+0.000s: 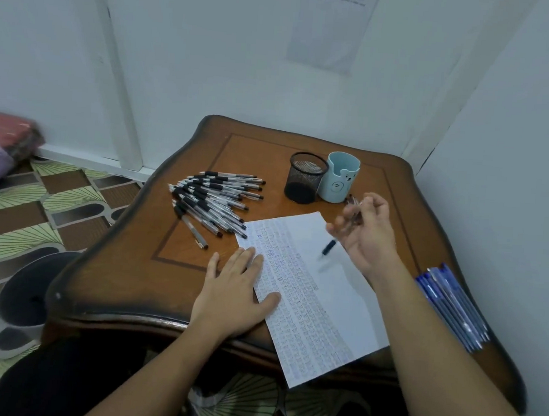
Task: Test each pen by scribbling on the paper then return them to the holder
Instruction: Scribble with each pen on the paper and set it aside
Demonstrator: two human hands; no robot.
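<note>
**Pen (329, 246) slack in a blurred grip above the paper (312, 295)**

Held by right hand (367, 237) over the sheet's far right corner: fingers half curled round the barrel, exact pinch lost to blur. Points tip-down and leftward; touching the sheet or just clear of it, cannot tell. Pressed flat by left hand (238, 289), fingers straight, along the sheet's left edge.

Likely troubles, judging from this:
- Slipping out of so loose a hold and rolling over the glossy table (126, 262) toward an edge.
- Dragging the thin sheet, whose near corner overhangs the table's near edge, should the flat palm lift.
- Clipping the mesh holder (306, 174) or the blue holder (341, 180), side by side just beyond the hand near the far edge and probably light.
- Landing among the black-grip pens (215, 203) instead of in a holder.

Materials:
- Pen: clear plastic barrel with a black rubber grip.
- Paper: ruled, thickly covered in faint blue scribble, bare down its right side.
- Mesh holder: round, black wire, see-through.
- Blue holder: smooth pale-blue cup with a bear face and a dipped rim.
- Table: dark varnished wood, scalloped outline, inlaid border line.
- Black-grip pens: fanned out toward the far left.
- Blue pens (451, 304): bundled at the right edge.
</note>
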